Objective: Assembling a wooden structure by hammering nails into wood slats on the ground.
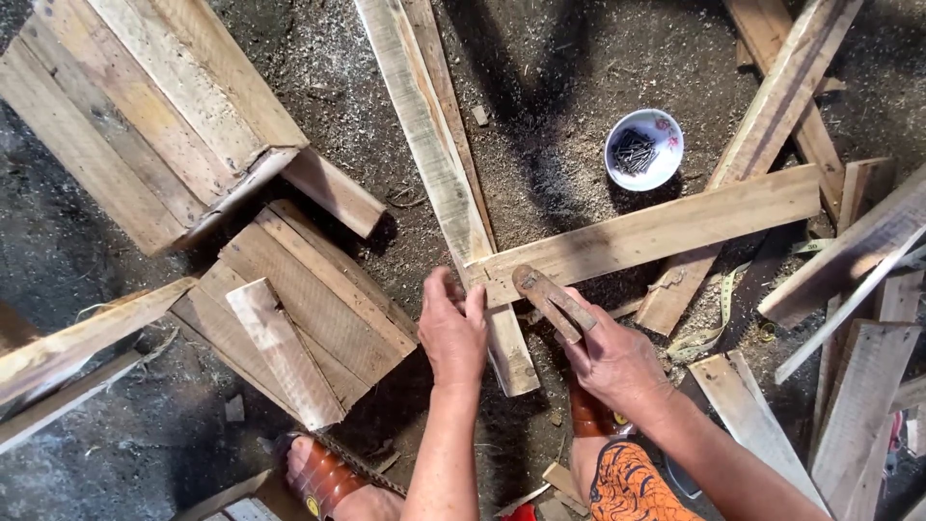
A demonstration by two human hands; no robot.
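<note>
My left hand [453, 328] rests with fingers spread on a long pale plank [432, 154] where a second plank [666, 227] meets it at an angle. My right hand [612, 362] grips a hammer [552, 301] by its worn wooden handle, head toward the joint. Both planks lie on the sawdust-covered ground.
A small white bowl of dark nails [643, 148] sits on the ground beyond the joint. Wooden crates and pallet pieces [164, 116] [299, 318] lie to the left. Several loose planks [849, 289] are piled at right. My sandalled feet [328, 478] are at the bottom.
</note>
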